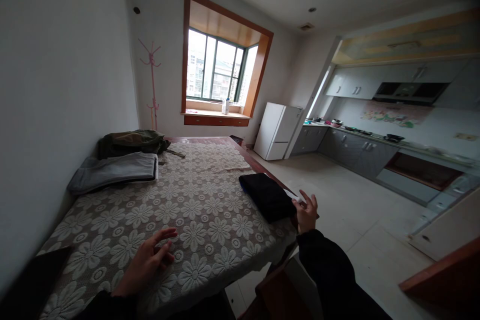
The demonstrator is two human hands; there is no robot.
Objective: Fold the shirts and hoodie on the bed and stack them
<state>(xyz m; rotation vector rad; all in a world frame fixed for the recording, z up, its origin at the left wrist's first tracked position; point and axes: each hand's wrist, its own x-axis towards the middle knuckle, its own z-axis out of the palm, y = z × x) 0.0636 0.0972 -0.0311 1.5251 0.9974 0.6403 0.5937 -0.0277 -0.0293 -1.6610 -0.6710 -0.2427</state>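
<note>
My left hand (152, 257) is above the flower-patterned lace tablecloth (193, 235) at the near left, fingers loosely bent and apart, holding nothing. At the right edge of the table, my right hand (307, 212) has its fingers spread, close to a folded black cloth item (268, 197). A small white flat thing (291, 195) shows by its thumb and forefinger; I cannot make out its kind or whether the fingers touch it. A little blue shows at the black item's left edge.
A folded grey garment (116, 172) and a dark green bag (131, 143) lie at the table's left, by the wall. Behind stand a pink coat rack (152, 80) and a white refrigerator (277, 130). Kitchen cabinets (348, 152) line the right. A dark flat object (35, 280) is at lower left.
</note>
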